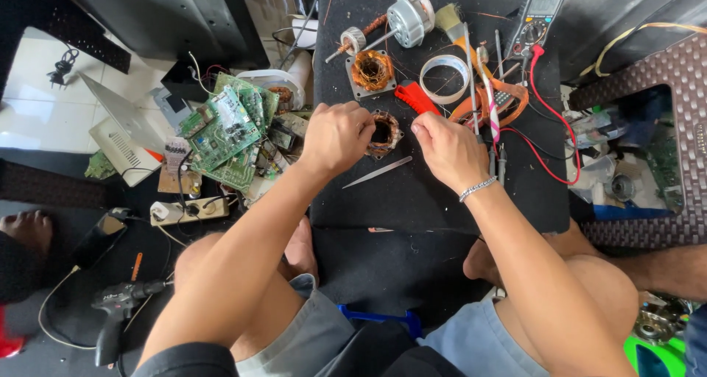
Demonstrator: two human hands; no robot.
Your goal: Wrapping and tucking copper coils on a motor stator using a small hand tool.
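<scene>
Item: we are working a small motor stator [384,134] with both hands on the black mat [412,193].

Our left hand [335,136] is curling its fingers closed, pinching the stator's left rim; our right hand [448,150], wearing a chain bracelet [477,189], is pinching its fingertips together just right of the stator, though we cannot tell what they grip. A metal blade [377,172] is lying just below the stator. Behind are sitting a second copper-wound stator [371,71], a tape roll [445,79], a red-handled tool [415,97], a multimeter [540,12]. Green circuit boards [230,130] are piling up off the mat, left.
</scene>
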